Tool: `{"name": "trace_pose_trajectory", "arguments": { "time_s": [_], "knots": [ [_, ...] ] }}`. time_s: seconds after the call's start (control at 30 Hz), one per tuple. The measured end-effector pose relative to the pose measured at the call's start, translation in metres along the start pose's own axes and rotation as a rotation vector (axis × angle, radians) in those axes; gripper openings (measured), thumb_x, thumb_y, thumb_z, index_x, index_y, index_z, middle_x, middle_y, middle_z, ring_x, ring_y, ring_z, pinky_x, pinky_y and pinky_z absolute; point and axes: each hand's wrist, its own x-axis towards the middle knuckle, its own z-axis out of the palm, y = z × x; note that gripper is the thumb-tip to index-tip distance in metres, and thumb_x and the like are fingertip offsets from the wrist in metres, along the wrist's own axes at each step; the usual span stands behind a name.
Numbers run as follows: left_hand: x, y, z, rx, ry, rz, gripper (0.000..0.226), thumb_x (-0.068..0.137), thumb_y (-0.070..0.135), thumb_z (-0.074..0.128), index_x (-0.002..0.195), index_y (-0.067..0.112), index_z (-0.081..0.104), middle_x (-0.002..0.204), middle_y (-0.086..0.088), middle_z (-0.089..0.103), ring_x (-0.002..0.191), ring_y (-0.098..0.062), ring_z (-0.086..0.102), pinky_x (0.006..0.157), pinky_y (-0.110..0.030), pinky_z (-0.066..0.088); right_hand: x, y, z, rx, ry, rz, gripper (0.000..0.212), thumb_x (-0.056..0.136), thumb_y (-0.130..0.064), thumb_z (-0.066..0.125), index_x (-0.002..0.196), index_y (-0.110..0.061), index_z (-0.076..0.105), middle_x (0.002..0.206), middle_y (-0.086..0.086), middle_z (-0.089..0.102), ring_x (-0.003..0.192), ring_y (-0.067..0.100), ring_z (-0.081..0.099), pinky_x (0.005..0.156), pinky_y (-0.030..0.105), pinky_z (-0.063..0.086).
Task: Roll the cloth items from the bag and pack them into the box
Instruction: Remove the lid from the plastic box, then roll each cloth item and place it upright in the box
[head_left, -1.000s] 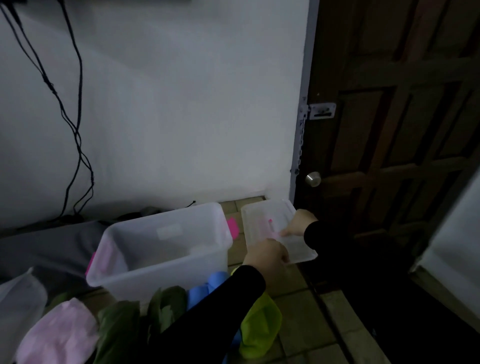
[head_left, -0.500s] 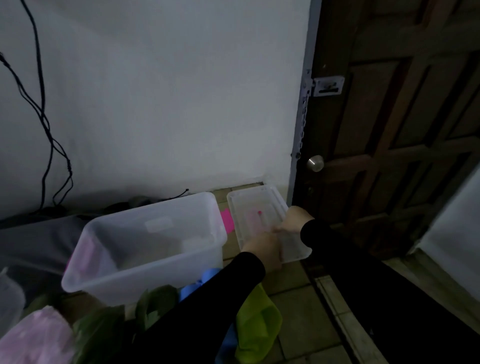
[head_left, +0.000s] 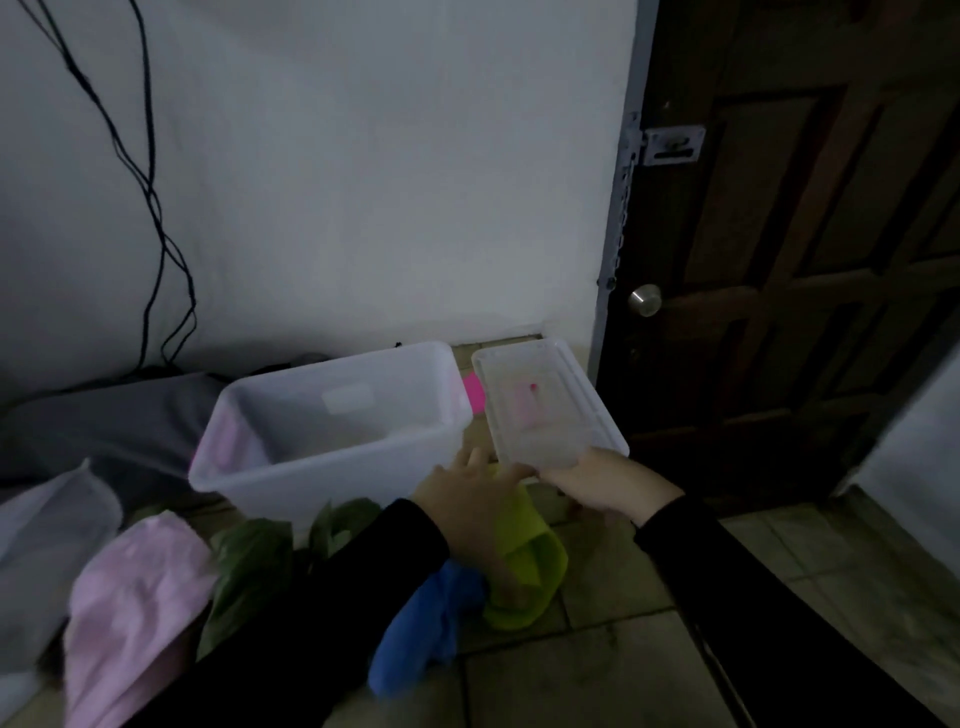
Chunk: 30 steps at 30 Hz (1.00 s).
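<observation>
Dim tiled floor (head_left: 597, 670), white wall at twelve o'clock, dark door (head_left: 810, 260) at two. The box (head_left: 332, 415) sits open and looks unfilled at eleven o'clock. My right hand (head_left: 602, 486) pinches the near edge of the lid (head_left: 540, 410), which tilts just beside the box's right rim. My left hand (head_left: 465, 496) hangs with loose fingers, tips near the lid's corner; whether they touch it I cannot tell. Cloths lie at my knees: pink (head_left: 130, 608) at eight, green (head_left: 249, 571), blue (head_left: 426, 623), lime (head_left: 524, 566) at six. A one-edge grip could let the lid slip or knock the box. Open floor lies at four o'clock; the door crowds the lid's far side.
</observation>
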Motion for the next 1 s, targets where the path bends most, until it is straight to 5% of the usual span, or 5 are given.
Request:
{"name": "trace_pose_trajectory", "arguments": {
  "time_s": [0.3,0.4,0.77,0.93,1.0],
  "knots": [
    [-0.006,0.0,0.022,-0.031,0.092,-0.025,0.126,0.058,0.066,0.077,0.147,0.044,-0.008,0.149,-0.007,0.026,0.136,-0.031,0.029,0.109,-0.051,0.032,0.004,0.019,0.04,0.097,0.031,-0.038,0.048,0.088,-0.066,0.038,0.129,-0.044,0.044,0.125,-0.014,0.053,0.109,0.021,0.056,0.067,0.032,0.053],
    [-0.022,0.001,0.011,-0.206,0.189,0.038,0.127,0.057,0.06,0.081,0.143,0.051,-0.012,0.147,-0.001,0.024,0.132,-0.029,0.034,0.108,-0.045,0.038,-0.006,0.017,0.033,0.25,0.126,-0.17,0.062,0.08,-0.078,0.036,0.13,-0.042,0.045,0.133,-0.014,0.053,0.122,0.018,0.051,0.099,0.04,0.047],
    [-0.076,-0.002,-0.041,-0.361,0.61,0.305,0.131,0.047,0.052,0.084,0.146,0.048,-0.003,0.134,0.006,0.03,0.128,-0.011,0.032,0.109,-0.023,0.03,-0.028,-0.035,0.009,0.695,0.054,-0.429,0.061,0.068,-0.056,0.069,0.105,-0.008,0.069,0.101,0.011,0.072,0.096,0.026,0.067,0.087,0.036,0.051],
    [-0.091,-0.027,-0.049,-0.307,0.63,0.214,0.134,0.049,0.041,0.091,0.149,0.04,0.003,0.138,0.007,0.03,0.127,-0.005,0.032,0.1,-0.008,0.026,-0.028,-0.049,-0.015,0.433,0.308,-0.671,0.022,0.079,-0.027,0.073,0.071,-0.011,0.06,0.064,0.003,0.055,0.064,0.01,0.053,0.061,0.029,0.041],
    [-0.092,-0.037,-0.05,-0.227,0.646,0.157,0.133,0.048,0.041,0.09,0.15,0.035,0.006,0.136,0.004,0.032,0.126,-0.009,0.034,0.097,-0.011,0.026,-0.026,-0.057,-0.022,0.172,0.423,-0.728,0.031,0.081,-0.02,0.074,0.061,-0.019,0.051,0.055,-0.007,0.046,0.053,0.0,0.044,0.055,0.022,0.035]
  ]
}}
